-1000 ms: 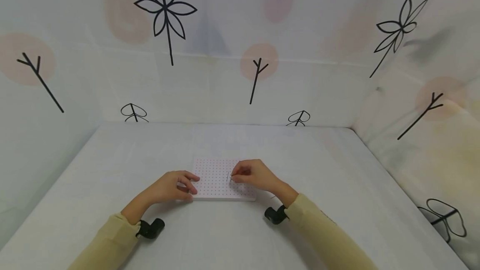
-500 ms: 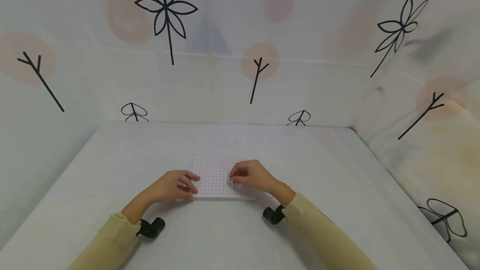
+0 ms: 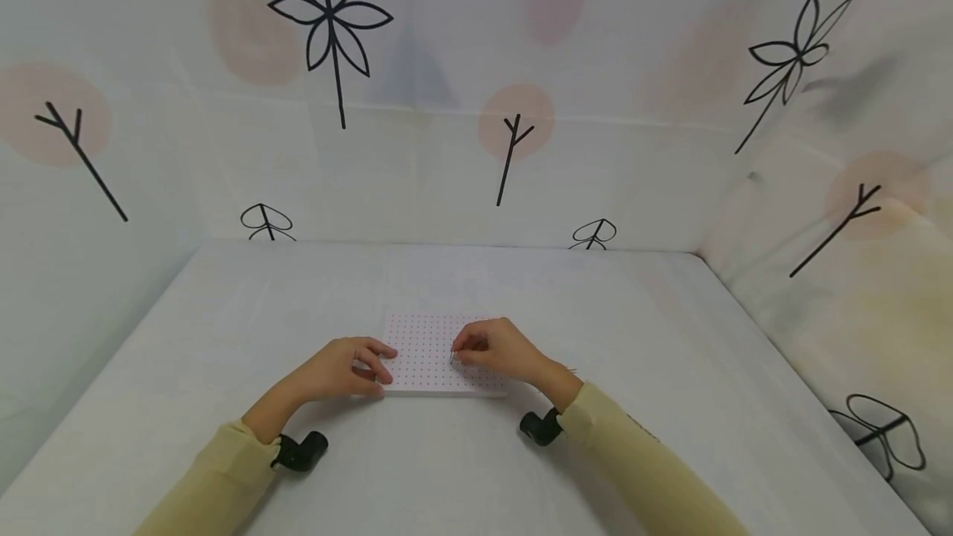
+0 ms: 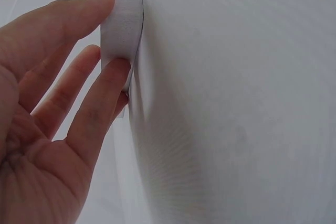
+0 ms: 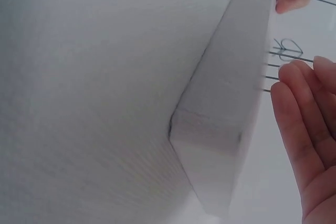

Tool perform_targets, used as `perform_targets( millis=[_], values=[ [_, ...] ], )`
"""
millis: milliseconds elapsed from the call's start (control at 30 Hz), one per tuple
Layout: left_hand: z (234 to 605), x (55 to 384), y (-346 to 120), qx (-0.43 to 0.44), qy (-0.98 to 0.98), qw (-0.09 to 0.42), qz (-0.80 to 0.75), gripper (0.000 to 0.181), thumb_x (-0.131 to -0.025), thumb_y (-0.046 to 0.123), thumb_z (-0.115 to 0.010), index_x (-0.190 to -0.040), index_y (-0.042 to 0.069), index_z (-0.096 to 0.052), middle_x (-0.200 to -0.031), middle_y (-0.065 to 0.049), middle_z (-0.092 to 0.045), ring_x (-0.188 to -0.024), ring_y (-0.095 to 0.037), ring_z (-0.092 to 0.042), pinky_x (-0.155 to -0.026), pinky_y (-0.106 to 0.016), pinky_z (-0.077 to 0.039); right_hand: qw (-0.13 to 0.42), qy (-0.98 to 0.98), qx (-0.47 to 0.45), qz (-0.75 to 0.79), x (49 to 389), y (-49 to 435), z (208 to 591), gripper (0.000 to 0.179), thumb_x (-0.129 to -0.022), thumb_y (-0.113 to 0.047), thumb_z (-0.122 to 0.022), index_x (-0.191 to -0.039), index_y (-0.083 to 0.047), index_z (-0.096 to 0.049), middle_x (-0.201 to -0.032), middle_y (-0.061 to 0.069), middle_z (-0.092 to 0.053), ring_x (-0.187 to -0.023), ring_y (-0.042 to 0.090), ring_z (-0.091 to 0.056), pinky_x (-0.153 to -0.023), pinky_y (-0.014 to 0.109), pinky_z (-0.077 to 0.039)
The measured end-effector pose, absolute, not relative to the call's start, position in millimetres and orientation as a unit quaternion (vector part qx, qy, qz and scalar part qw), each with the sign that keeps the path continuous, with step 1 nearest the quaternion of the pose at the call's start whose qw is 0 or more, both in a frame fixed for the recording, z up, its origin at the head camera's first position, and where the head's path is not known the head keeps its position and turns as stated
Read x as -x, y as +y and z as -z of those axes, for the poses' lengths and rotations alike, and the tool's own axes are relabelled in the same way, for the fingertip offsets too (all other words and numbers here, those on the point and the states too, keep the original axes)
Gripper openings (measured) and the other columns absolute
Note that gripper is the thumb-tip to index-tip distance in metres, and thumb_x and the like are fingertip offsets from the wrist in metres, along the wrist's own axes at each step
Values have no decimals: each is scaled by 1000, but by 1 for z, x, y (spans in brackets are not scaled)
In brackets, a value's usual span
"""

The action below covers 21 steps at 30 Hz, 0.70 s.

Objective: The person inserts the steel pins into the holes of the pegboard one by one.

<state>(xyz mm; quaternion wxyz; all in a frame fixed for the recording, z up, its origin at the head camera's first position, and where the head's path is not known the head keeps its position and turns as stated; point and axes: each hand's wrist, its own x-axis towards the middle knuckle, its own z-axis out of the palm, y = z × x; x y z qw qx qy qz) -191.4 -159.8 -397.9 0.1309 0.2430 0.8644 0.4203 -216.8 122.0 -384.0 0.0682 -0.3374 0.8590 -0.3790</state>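
A white pegboard (image 3: 420,346) with rows of small reddish dots lies flat on the table. My left hand (image 3: 357,366) rests at its left side, the relaxed fingertips touching the board's edge (image 4: 122,24) in the left wrist view. Over the right part of the board, my right hand (image 3: 491,347) pinches a thin metal pin (image 5: 289,56) between thumb and fingers. The pin's lower end meets the board's face. Beside it, several more thin pins (image 5: 271,77) stand up from the board, partly hidden behind the fingers.
A few thin pins (image 3: 572,370) show on the white tabletop (image 3: 417,470) beside my right wrist. Black wrist cameras (image 3: 301,452) sit at both cuffs. Fabric walls (image 3: 417,172) printed with plant drawings enclose the back and sides.
My right hand has shifted slightly left and closer over the board with the pin, whose visible part looks shorter. My left hand has kept its place at the board's edge.
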Motion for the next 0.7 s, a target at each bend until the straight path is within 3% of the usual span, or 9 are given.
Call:
perform_targets(
  millis=[700],
  values=[
    [400,191,-161,-250,863,129,-420,8,-74,8,-77,-80,13,-73,-118,-11,-58,-108,-32,-55,-80,-28,-53,52,860,318,395,210,142,372,8,-83,-7,-69,-91,-8,-67,-85,-5,-66,-77,8,-60,-72,24,-52]
  ],
)
